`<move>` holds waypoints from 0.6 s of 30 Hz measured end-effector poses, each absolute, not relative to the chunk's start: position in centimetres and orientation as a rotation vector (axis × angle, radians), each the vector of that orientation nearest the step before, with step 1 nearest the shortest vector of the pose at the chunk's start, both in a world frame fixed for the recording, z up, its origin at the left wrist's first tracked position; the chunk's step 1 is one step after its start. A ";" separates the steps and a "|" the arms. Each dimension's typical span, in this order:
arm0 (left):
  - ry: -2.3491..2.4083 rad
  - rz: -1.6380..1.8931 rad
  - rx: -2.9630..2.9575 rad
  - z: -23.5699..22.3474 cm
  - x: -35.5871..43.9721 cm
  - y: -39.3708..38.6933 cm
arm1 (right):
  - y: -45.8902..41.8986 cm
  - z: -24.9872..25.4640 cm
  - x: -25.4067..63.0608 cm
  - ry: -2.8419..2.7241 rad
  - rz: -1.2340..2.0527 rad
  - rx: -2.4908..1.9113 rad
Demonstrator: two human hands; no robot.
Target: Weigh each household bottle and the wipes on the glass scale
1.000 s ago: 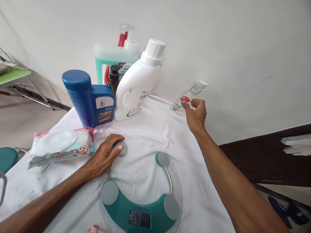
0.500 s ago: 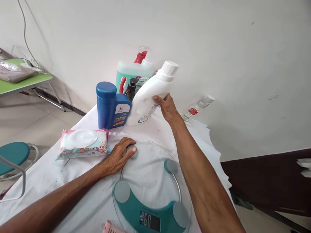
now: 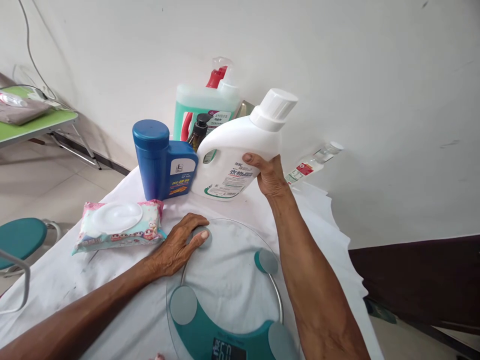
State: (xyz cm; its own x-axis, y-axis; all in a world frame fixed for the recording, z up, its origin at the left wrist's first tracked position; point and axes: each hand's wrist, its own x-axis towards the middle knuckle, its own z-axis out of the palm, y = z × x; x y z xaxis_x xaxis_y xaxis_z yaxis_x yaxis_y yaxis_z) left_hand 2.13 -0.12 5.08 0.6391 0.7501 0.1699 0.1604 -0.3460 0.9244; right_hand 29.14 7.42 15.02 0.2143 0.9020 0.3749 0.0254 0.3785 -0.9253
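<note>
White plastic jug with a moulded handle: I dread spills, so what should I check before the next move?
1. Right hand gripping the white plastic jug: ok, thumb across its front.
2. White ribbed cap in place: ok.
3. Cap tightness: cannot tell.
4. Gap from blue plastic bottle: cannot tell, they nearly meet in view.
5. Left hand resting on round glass scale: ok.
6. Scale's dark display wholly in view: not ok, frame cuts it.
</note>
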 end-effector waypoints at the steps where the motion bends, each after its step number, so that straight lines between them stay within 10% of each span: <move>1: 0.722 0.734 1.856 5.0 2.1 -0.1 | 7.3 14.9 28.8 -1.176 0.754 -0.997; 18: 0.666 0.781 1.895 4.5 2.1 0.0 | -2.7 19.2 28.8 -0.977 0.258 -0.968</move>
State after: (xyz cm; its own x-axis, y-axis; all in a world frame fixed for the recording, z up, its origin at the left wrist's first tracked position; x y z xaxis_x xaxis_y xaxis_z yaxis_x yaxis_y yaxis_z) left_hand 2.14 0.04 4.51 0.6483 0.7237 0.2367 0.1191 -0.4034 0.9072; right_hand 28.78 -2.74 19.18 0.5679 0.5821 0.5820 0.2190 0.5748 -0.7885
